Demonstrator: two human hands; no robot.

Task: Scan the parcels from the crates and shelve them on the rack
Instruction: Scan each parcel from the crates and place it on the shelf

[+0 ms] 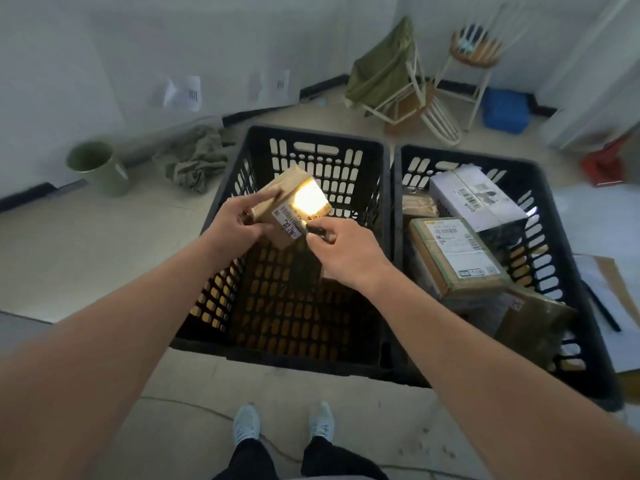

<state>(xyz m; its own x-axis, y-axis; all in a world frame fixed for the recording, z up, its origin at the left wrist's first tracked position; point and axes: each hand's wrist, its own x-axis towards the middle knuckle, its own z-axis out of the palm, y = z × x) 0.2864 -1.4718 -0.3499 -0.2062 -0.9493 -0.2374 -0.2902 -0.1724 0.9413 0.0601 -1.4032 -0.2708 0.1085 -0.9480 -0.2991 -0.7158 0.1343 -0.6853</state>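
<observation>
I'm looking down past two shoes (282, 424) at six o'clock, and both arms are reaching forward over the crates.

The left hand (235, 221) is gripping the parcel (277, 199), fingers curled round its left end, holding it tilted above the left crate (228, 188) at about twelve o'clock from me. The right hand (341, 251) is pinching a small dark scanner (317, 231) at the parcel's near edge, and it's throwing a bright glare across the label (285, 220).

That glare is washing out the right part of the label, so I'm judging the scan wants the beam squared on the barcode and the parcel kept steady, label facing the scanner.

The left crate is looking nearly bare; only a brown shape shows under the right wrist, and I can't tell what it is. The right crate (398, 209), at two o'clock, is holding several parcels: a brown box (457, 258) with a white label, a white box (474, 199) behind it, and darker packets at its near end.

I'm not seeing the rack.
</observation>
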